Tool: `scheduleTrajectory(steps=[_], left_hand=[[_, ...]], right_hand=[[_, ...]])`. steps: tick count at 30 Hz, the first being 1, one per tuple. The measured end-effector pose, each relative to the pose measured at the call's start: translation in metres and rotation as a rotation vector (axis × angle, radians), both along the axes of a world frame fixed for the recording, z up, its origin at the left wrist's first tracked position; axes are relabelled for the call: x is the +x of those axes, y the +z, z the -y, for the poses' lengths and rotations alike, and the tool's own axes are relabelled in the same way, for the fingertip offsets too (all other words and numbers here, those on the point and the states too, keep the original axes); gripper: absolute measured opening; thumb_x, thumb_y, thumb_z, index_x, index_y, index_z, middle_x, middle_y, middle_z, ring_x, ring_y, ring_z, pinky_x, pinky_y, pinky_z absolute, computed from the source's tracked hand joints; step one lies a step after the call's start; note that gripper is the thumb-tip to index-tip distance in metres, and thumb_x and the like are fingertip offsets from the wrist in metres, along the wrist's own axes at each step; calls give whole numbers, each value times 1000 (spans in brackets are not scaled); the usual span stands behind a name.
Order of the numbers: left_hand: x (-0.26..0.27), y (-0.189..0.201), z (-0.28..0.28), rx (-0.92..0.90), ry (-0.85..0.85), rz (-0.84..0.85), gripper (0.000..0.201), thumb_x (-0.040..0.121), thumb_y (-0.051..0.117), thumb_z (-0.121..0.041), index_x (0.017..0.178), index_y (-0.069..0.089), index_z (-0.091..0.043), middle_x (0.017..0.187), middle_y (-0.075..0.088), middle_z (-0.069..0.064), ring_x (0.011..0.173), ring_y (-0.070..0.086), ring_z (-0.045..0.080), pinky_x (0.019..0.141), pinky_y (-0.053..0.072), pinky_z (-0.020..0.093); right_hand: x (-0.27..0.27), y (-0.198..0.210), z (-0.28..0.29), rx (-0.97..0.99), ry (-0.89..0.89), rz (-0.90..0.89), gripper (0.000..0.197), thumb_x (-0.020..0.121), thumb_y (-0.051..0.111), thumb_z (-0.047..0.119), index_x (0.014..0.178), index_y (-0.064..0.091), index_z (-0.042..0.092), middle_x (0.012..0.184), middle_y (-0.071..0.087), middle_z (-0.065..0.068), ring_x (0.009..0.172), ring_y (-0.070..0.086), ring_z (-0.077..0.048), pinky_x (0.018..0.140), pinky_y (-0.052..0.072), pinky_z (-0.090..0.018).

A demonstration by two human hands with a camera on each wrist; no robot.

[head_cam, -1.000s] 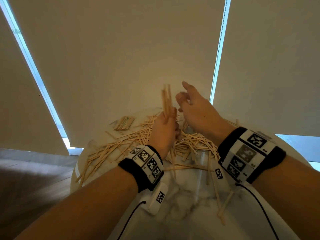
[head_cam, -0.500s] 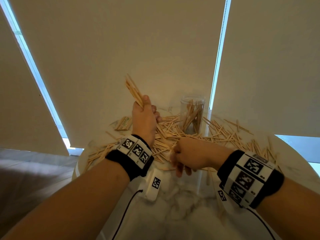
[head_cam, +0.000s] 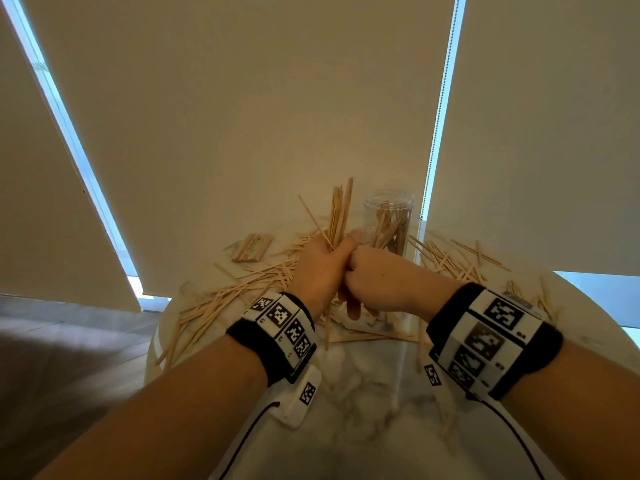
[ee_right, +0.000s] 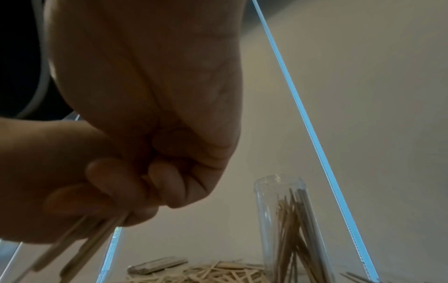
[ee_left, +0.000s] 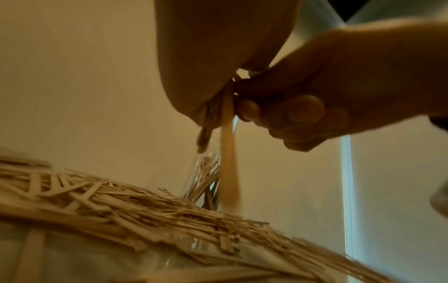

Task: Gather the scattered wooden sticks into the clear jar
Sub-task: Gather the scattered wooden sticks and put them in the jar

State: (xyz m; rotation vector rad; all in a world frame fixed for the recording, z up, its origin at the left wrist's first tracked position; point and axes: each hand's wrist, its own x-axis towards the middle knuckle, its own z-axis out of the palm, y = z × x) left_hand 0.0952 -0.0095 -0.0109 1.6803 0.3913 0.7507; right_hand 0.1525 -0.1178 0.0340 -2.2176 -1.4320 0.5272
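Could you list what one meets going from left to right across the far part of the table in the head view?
Stack of sticks → bundle of sticks standing up from the left hand → clear jar → sticks scattered on the right.

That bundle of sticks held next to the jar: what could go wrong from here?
One stick splays sideways out of the bundle in the left hand and may slip free. The jar is narrow and already holds sticks, so some could snag its rim. The right hand crowds close and might bump it.
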Motion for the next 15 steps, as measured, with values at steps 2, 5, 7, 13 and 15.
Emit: scheduleTrajectory(steps=[2, 5, 7, 13, 15], left_hand=[[4, -4, -7, -24, 42, -40, 45, 97, 59, -48, 86, 59, -5, 65, 64, 11, 55, 61, 29, 55, 55, 51], [4, -8, -17, -53, 71, -86, 34, 104, 52, -46, 100, 58, -13, 57, 54, -5, 49, 57, 13, 57, 51, 34], [0, -7, -16, -63, 21, -124, 36, 104, 49, -48, 116, 56, -15, 58, 51, -5, 51, 62, 12, 56, 55, 32], [-3, -1, 3, 55, -182, -145, 34, 103, 55, -46, 88, 48, -16, 55, 41, -4, 43, 33, 13, 43, 30, 26], [-3, 0, 13, 74, -231, -145, 36, 104, 54, -42, 80, 45, -17, 53, 39, -5, 43, 30, 14, 42, 29, 25]], right_hand=[[2, 1, 2, -20, 32, 42, 34, 100, 40, 16, 86, 69, 5, 73, 75, -8, 51, 63, -16, 65, 58, -33], [12, 8, 10, 22, -63, 65, 35, 99, 49, 38, 86, 72, 14, 77, 75, 2, 70, 72, -17, 75, 60, -33], [22, 13, 11, 174, -212, 77, 36, 98, 48, 45, 100, 70, 16, 94, 74, 1, 86, 71, -19, 85, 57, -39], [28, 29, -3, 461, -361, -89, 53, 103, 38, 50, 147, 34, 20, 109, 58, 7, 97, 62, -12, 65, 42, -17], [31, 33, -7, 535, -351, -49, 29, 105, 38, 36, 123, 54, 20, 105, 65, 5, 83, 63, -9, 61, 45, -19]])
